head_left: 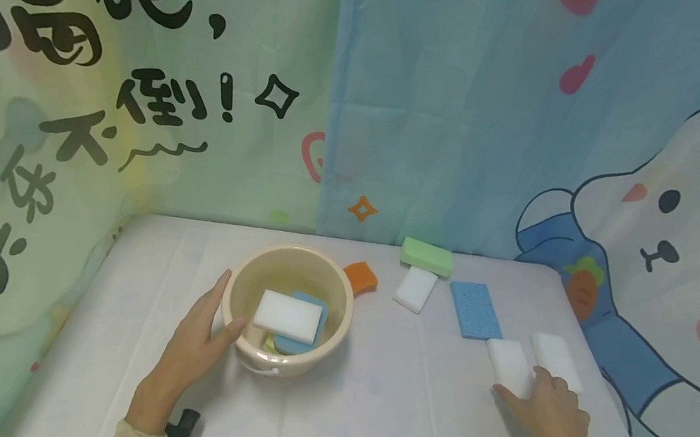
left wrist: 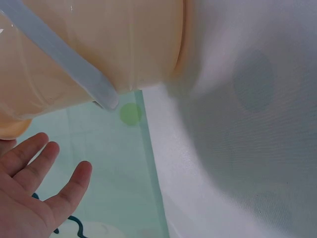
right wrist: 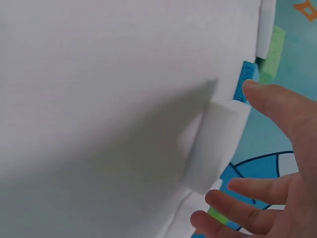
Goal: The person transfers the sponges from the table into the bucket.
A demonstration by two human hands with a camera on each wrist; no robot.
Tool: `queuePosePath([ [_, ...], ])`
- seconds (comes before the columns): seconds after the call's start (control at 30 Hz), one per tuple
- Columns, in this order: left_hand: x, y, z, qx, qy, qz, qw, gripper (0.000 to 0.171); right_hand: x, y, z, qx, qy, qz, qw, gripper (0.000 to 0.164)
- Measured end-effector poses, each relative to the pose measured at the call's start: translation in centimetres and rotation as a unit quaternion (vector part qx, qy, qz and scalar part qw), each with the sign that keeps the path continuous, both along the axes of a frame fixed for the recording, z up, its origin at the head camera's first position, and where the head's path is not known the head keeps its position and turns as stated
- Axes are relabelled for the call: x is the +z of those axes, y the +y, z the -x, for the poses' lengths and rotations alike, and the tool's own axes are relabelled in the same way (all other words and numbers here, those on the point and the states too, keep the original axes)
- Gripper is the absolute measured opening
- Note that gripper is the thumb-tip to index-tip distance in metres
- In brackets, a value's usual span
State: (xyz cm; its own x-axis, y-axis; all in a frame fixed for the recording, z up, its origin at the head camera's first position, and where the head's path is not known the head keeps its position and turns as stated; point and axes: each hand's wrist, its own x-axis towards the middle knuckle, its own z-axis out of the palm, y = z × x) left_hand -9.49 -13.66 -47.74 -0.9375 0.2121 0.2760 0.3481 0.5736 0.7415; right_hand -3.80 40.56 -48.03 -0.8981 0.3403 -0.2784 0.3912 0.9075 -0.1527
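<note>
Left hand (head_left: 195, 344) held straight-fingered at the rim of a beige bucket (head_left: 281, 272), white sponge (head_left: 286, 316) laid atop a blue sponge (head_left: 295, 347) inside it, right hand (head_left: 549, 410) held spread and relaxed by two white sponges (head_left: 508, 364)

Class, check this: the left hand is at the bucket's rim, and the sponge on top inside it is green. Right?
The colour is wrong: the head view shows the top sponge is white. The left hand is at the rim of the bucket.

White table (head_left: 364, 403), cream bucket (head_left: 338, 340), sponges (head_left: 477, 312) to its right
</note>
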Motion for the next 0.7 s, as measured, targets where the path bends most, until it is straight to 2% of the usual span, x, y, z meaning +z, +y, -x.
queuePosePath([
  [0.23, 0.1, 0.0, 0.0, 0.001, 0.003, -0.001, 1.0000, 0.076, -0.7, 0.2, -0.4, -0.040, -0.028, 0.011, 0.999, 0.113],
  [0.7, 0.1, -0.1, -0.1, -0.002, 0.001, -0.003, 1.0000, 0.076, -1.2, 0.3, -0.9, -0.033, -0.024, 0.000, 0.999, 0.108],
])
